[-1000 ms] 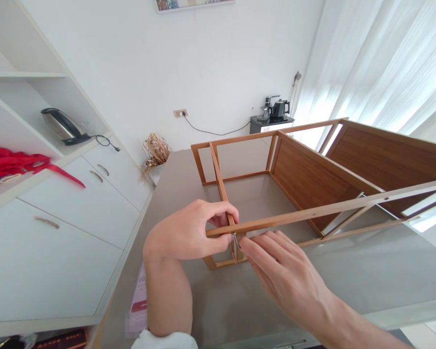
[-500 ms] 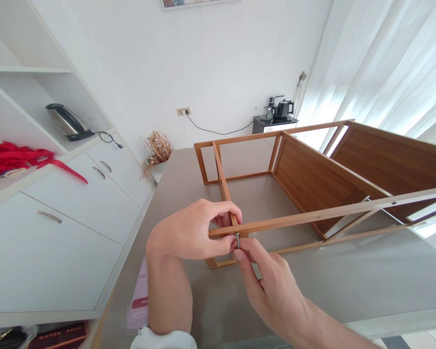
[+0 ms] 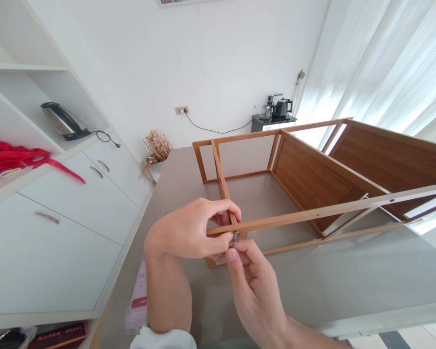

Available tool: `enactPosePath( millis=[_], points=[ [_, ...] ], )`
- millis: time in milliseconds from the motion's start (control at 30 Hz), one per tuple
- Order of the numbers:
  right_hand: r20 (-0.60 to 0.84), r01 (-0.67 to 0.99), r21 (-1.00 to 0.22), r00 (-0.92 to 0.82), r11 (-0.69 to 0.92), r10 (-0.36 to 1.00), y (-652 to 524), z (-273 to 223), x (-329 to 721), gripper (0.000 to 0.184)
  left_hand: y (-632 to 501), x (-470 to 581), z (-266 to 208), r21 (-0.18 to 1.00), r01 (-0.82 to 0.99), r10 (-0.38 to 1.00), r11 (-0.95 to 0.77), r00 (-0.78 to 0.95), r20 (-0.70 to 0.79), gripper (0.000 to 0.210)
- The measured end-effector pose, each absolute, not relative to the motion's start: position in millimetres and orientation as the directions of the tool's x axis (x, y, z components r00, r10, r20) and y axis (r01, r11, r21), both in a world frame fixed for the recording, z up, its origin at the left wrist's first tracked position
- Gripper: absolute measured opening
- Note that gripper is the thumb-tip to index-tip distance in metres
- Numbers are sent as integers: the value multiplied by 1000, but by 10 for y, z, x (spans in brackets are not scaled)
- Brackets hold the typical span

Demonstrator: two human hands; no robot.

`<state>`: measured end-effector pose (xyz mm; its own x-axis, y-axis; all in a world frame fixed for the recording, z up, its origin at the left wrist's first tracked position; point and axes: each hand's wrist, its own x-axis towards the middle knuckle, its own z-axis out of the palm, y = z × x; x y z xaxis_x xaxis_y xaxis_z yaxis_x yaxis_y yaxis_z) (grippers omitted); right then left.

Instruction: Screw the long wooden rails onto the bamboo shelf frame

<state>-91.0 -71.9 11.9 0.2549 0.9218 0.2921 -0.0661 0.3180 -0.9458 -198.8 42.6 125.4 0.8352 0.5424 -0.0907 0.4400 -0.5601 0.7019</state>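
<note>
A brown wooden rack (image 3: 294, 215) with slatless rails and solid panels lies on its side on the grey table. My left hand (image 3: 191, 232) is closed round the near corner of it, where a crossbar (image 3: 221, 174) meets the long front rail; its thumb presses just below that rail. My right hand (image 3: 256, 286) pinches a small bent metal hex key (image 3: 235, 241) between thumb and fingertips. The key's short end sits at the rail's outer face, by my left thumb, and its long arm slants down to the left. The screw itself is hidden.
The grey table (image 3: 349, 276) carries the rack and a pink printed sheet (image 3: 140, 291) beside my left forearm. White cabinets (image 3: 69, 242) run along the left, with a steel kettle (image 3: 64, 121) and red cloth (image 3: 10, 157). Dried plants (image 3: 158, 145) stand beyond the table's far left corner.
My right hand has turned the hex key, so its long arm now slants left instead of pointing toward me. My left hand keeps its hold on the rack's corner.
</note>
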Motion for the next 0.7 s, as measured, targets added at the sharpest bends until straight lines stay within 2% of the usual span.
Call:
enactPosePath(
  millis=[100, 233, 400, 533, 700],
  points=[
    [433, 171, -897, 168, 407, 885, -724, 30, -851, 15, 419, -1985, 1252, 702, 441, 542, -559, 835, -92, 29],
    [663, 478, -646, -35, 595, 748, -729, 32, -644, 17, 415, -1979, 1255, 695, 436, 550, -571, 832, -69, 29],
    [724, 734, -394, -122, 553, 679, -721, 249, -283, 21, 413, -1975, 1254, 705, 415, 547, -575, 836, -46, 26],
    [729, 815, -238, -209, 528, 652, -702, 381, -138, 28, 404, -1974, 1250, 707, 422, 555, -568, 831, -50, 24],
    [711, 816, -196, -264, 544, 652, -694, 394, -123, 34, 390, -1974, 1260, 697, 430, 546, -574, 835, -65, 22]
  ],
)
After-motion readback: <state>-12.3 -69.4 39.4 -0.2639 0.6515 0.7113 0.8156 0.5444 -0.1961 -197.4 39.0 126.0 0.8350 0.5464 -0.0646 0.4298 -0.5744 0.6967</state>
